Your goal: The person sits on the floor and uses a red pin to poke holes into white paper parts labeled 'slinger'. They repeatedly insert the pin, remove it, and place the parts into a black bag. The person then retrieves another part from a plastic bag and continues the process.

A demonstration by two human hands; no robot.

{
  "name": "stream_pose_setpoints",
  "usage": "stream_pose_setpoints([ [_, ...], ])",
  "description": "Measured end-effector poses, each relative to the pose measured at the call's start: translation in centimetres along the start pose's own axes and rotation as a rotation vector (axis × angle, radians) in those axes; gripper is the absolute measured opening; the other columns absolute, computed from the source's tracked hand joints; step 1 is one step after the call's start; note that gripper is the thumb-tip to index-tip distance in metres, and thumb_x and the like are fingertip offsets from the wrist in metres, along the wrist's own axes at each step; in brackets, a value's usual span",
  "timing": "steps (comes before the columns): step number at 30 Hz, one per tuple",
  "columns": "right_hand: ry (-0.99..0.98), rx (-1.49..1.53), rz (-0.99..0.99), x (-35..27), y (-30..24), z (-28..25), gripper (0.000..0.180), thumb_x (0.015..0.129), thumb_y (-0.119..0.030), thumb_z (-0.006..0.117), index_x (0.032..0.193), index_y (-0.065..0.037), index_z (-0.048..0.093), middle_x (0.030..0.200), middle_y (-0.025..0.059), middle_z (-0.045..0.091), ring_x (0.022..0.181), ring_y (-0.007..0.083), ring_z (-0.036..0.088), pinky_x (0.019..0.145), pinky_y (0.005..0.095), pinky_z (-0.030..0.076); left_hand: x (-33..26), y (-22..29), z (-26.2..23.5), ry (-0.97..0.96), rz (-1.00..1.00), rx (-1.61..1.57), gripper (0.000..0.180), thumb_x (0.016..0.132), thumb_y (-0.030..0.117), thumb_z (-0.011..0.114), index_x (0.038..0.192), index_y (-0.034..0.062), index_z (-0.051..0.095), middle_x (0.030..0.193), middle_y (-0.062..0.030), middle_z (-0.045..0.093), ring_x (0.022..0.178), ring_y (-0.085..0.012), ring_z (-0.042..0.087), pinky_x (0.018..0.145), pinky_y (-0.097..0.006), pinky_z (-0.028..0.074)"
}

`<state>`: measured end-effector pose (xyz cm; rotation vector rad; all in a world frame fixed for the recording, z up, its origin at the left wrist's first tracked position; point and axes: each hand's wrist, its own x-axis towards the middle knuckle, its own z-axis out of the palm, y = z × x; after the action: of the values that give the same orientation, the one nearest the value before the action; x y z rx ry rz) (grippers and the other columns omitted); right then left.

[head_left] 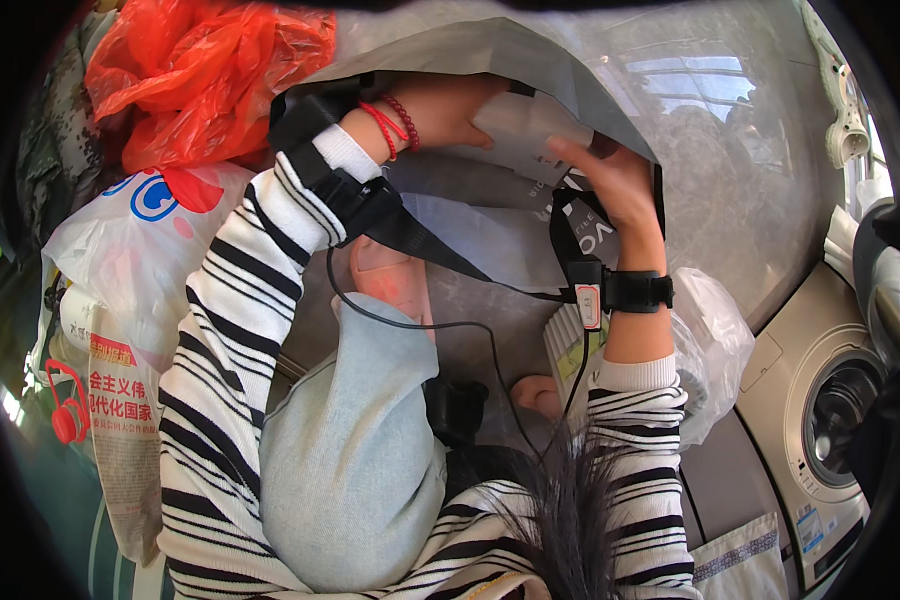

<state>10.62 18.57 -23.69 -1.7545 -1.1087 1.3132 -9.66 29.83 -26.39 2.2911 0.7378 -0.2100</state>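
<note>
A large grey bag (470,50) with pale printed letters on its lower side stands with its mouth spread before me. My left hand (445,112) reaches into the mouth from the left, fingers stretched out and thumb apart. From the right, my right hand (615,182) is inside the rim, slightly blurred, with its thumb held away from the fingers, which are partly hidden. Between both hands shows a light grey flat surface (530,130); whether it is the bag's lining or something inside, I cannot tell. Black straps (440,245) hang between my wrists.
An orange-red plastic bag (210,70) lies at the far left, above a stuffed white plastic bag (140,235) and a newspaper sheet (125,440). To the right are a clear plastic bag (715,350) and a front-loading washing machine (780,380). A black cable (420,325) loops over my knee.
</note>
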Motion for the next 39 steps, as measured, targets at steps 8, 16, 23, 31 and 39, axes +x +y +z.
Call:
stream_pose_setpoints([
  [8, 0.173, 0.299, 0.276, 1.6, 0.9, 0.1, 0.046, 0.091, -0.027, 0.044, 0.133, -0.009, 0.048, 0.139, 0.0062, 0.046, 0.133, 0.0187, 0.034, 0.106, 0.0437, 0.018, -0.8, -2.4, -2.5, -0.025, -0.282, -0.402, 0.074, 0.064, 0.043, 0.079, 0.117, -0.0026, 0.058, 0.099, -0.0191, 0.067, 0.085, -0.0260, 0.067, 0.079, -0.031, 0.052],
  [16, 0.073, -0.698, 0.222, 4.8, 5.6, 2.8, 0.046, 0.091, -0.032, 0.046, 0.131, -0.008, 0.048, 0.134, 0.0132, 0.048, 0.117, 0.0299, 0.049, 0.092, 0.0451, 0.043, -0.9, -3.6, -3.6, 0.003, -0.490, -0.461, 0.068, 0.064, 0.043, 0.080, 0.113, -0.0001, 0.061, 0.100, -0.0157, 0.068, 0.087, -0.0248, 0.067, 0.081, -0.031, 0.052],
  [23, -0.003, -0.303, 0.766, 4.9, 4.9, 3.0, 0.053, 0.094, -0.040, 0.043, 0.139, -0.013, 0.037, 0.133, 0.0130, 0.047, 0.104, 0.0336, 0.058, 0.064, 0.0542, 0.053, -0.6, -4.4, -1.4, -0.032, -0.320, -0.187, 0.081, 0.061, 0.048, 0.079, 0.124, 0.0020, 0.055, 0.119, -0.0202, 0.059, 0.107, -0.0294, 0.060, 0.092, -0.034, 0.047],
  [31, 0.151, -0.769, -0.029, 7.6, 11.1, 5.1, 0.033, 0.093, -0.024, 0.048, 0.117, -0.003, 0.058, 0.120, 0.0181, 0.059, 0.112, 0.0342, 0.054, 0.092, 0.0415, 0.044, -0.7, -4.7, -1.8, -0.159, -0.317, -0.290, 0.096, 0.063, 0.048, 0.079, 0.139, 0.0064, 0.038, 0.121, -0.0205, 0.058, 0.110, -0.0308, 0.058, 0.093, -0.035, 0.047],
  [39, -0.009, -0.909, 0.077, 11.1, 17.9, 8.9, 0.033, 0.092, -0.025, 0.049, 0.115, -0.003, 0.059, 0.118, 0.0177, 0.059, 0.110, 0.0339, 0.055, 0.091, 0.0413, 0.044, -2.6, -2.3, -0.4, -0.219, -0.169, -0.071, 0.073, 0.065, 0.035, 0.078, 0.124, 0.0004, 0.053, 0.108, -0.0190, 0.063, 0.099, -0.0319, 0.061, 0.088, -0.035, 0.048],
])
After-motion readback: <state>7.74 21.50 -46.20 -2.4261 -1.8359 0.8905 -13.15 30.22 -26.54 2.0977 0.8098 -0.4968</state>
